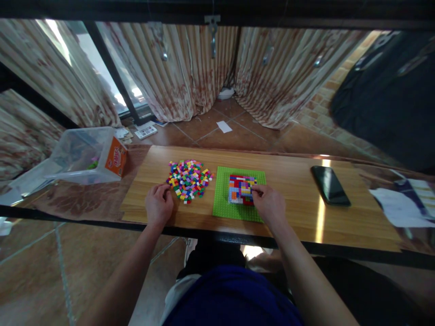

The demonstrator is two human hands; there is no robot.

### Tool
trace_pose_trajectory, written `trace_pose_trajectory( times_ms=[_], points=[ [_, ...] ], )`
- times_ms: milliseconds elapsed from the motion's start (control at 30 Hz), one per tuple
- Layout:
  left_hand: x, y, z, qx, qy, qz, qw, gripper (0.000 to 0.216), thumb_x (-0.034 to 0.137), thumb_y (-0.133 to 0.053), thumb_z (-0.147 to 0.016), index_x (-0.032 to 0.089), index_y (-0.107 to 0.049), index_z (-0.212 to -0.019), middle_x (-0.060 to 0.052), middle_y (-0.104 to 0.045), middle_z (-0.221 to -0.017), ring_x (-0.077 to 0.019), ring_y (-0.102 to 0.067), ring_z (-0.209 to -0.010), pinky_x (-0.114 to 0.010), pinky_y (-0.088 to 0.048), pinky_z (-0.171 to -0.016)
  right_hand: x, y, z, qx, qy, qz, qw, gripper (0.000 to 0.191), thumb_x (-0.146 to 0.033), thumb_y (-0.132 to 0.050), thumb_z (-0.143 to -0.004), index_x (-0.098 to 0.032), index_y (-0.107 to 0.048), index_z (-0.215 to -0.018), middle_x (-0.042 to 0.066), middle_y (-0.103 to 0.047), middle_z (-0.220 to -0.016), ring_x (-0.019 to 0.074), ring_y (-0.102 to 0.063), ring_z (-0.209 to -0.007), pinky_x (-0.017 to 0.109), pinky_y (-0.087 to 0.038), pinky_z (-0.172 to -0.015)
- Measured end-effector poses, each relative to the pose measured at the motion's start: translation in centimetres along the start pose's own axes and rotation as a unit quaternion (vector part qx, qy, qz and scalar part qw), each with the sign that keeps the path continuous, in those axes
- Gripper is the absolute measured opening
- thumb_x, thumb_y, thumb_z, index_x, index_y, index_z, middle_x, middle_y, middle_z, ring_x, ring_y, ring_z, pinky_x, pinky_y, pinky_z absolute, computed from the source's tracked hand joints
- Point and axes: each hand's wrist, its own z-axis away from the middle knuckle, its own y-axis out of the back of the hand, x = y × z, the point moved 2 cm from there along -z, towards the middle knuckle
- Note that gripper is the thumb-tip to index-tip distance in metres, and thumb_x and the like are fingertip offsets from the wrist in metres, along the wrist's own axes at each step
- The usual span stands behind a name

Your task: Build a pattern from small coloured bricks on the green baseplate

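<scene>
A loose pile of small, many-coloured toy building bricks (190,180) lies on the left half of the wooden board. At its lower left edge rests my left hand (159,203), its fingers curled in; what they may hold is hidden. Right of the pile lies a green studded baseplate (222,208). On it stands a rectangular block of joined bricks (240,190) in red, blue, yellow, purple and other colours. The fingertips of my right hand (271,204) pinch a tiny toy brick at the block's right edge; the fingers mostly cover it.
A dark phone (330,184) lies on the right of the wooden board (292,226). Papers (401,206) are beyond it at the far right. At the far left stands a clear plastic bin (81,154) with an orange label. Curtains (190,68) hang behind the table.
</scene>
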Motion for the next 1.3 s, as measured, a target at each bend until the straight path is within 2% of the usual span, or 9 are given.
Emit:
trace_pose_trajectory(
  times_ms=[200, 433, 767, 1300],
  points=[
    [0.1, 0.0, 0.0, -0.003, 0.006, 0.004, 1.0, 0.025, 0.025, -0.048, -0.085, 0.017, -0.069, -0.095, -0.012, -0.069, -0.104, -0.0265, -0.064, -0.101, -0.041, -0.05, -0.093, -0.1, -0.1, -0.2, -0.003, 0.0, -0.005, 1.0, 0.027, -0.029, -0.053, -0.088, -0.025, -0.078, -0.097, 0.007, -0.077, -0.091, 0.0232, -0.069, -0.081, 0.031, -0.046, -0.07],
    [0.5, 0.2, 0.0, -0.005, 0.014, 0.005, 1.0, 0.024, 0.025, -0.048, -0.085, 0.018, -0.07, -0.095, -0.012, -0.068, -0.104, -0.0276, -0.063, -0.102, -0.043, -0.05, -0.093, 1.2, -0.7, -0.3, 0.043, 0.021, -0.073, 0.996, 0.03, -0.032, -0.05, -0.087, -0.023, -0.077, -0.096, 0.008, -0.077, -0.088, 0.0245, -0.069, -0.08, 0.034, -0.049, -0.072],
    [0.4, 0.2, 0.0, -0.007, 0.01, 0.002, 1.0, 0.026, 0.025, -0.048, -0.086, 0.016, -0.07, -0.095, -0.013, -0.068, -0.103, -0.0275, -0.064, -0.1, -0.042, -0.051, -0.092, 1.6, -1.2, -0.6, 0.043, -0.028, -0.151, 0.987, 0.029, -0.032, -0.056, -0.081, -0.019, -0.077, -0.096, 0.009, -0.078, -0.09, 0.0253, -0.071, -0.084, 0.036, -0.051, -0.076],
    [0.5, 0.2, 0.0, -0.006, 0.017, 0.004, 1.0, 0.025, 0.026, -0.048, -0.086, 0.018, -0.069, -0.095, -0.012, -0.068, -0.103, -0.0273, -0.063, -0.101, -0.042, -0.05, -0.093, 1.3, -1.9, -0.2, 0.11, -0.061, -0.19, 0.974, 0.03, -0.041, -0.057, -0.082, -0.017, -0.071, -0.093, 0.012, -0.077, -0.084, 0.0234, -0.069, -0.072, 0.035, -0.048, -0.069]
  ],
)
